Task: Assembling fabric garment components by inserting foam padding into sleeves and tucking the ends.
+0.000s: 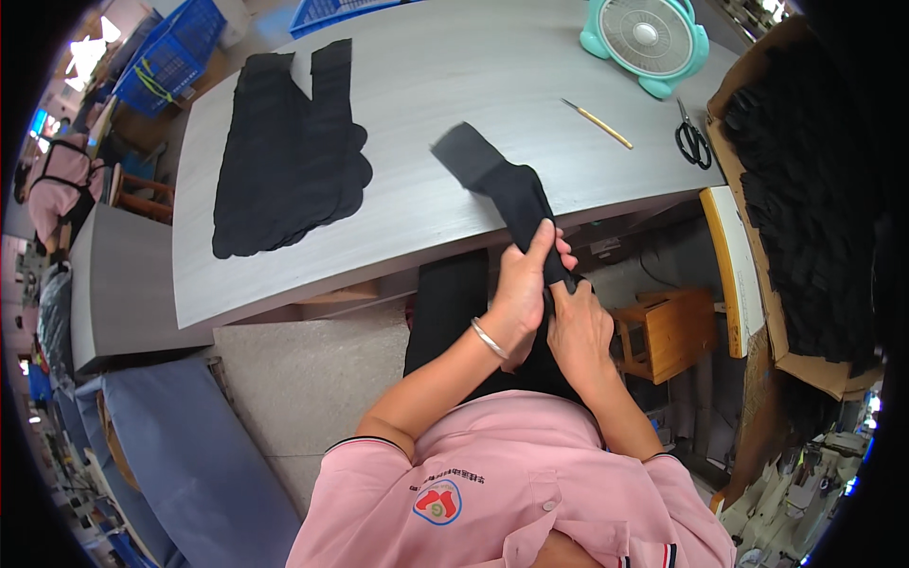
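A black sock (516, 194) stretches from the table down to my lap, its grey-tinged cuff lying over the tabletop. My left hand (526, 279) is wrapped round the sock's lower part, thumb along the top. Just right of it, my right hand (579, 322) grips the sock's lower end with bent fingers; its fingertips are partly hidden in the dark fabric. On the left half of the grey table (417, 85) lies a flat, overlapping stack of black socks (284, 161), cuffs pointing away from me.
A turquoise fan (646, 38) stands at the far right, with a yellow-handled pointed tool (601, 123) and black scissors (692, 137) nearer. A cardboard box (748, 218) full of black socks borders the right side. Below are a wooden stool (677, 331) and, left, a blue cloth (199, 454).
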The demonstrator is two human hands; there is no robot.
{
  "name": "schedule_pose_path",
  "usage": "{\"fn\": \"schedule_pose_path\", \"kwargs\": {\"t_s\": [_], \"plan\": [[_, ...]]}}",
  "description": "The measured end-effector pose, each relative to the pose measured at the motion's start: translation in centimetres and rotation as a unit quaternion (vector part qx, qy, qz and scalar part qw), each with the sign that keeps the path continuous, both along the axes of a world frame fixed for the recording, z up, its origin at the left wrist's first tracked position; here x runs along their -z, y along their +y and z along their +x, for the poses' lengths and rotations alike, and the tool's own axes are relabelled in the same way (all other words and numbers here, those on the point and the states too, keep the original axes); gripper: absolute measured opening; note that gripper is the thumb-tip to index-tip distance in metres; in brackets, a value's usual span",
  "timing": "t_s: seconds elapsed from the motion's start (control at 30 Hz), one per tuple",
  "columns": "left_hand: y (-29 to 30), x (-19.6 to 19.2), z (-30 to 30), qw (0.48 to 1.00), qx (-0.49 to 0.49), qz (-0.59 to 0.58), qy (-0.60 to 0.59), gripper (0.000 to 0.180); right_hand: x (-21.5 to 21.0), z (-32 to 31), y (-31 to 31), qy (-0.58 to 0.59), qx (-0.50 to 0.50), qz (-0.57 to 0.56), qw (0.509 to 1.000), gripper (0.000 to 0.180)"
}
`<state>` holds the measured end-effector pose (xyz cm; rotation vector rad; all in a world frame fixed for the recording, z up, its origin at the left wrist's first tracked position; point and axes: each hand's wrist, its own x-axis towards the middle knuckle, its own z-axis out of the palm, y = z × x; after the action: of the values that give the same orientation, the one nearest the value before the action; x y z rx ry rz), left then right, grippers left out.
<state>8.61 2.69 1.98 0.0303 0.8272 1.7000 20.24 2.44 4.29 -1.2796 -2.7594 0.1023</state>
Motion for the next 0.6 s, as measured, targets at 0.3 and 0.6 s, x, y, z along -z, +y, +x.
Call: {"fn": "schedule_pose_path", "kwargs": {"t_s": [0.3, 0.6], "plan": [[-0.2, 0.4, -1.5, 0.999, 0.024, 0.028, -0.015, 0.040, -0.7, -1.6, 0.7, 0.077, -0.014, -0.030, 0.996, 0.036], [-1.4, 1.6, 1.4, 0.997, 0.068, 0.023, 0.006, 0.037, 1.5, -0.8, 1.8, 0.052, 0.033, -0.097, 0.993, 0.040]]}}
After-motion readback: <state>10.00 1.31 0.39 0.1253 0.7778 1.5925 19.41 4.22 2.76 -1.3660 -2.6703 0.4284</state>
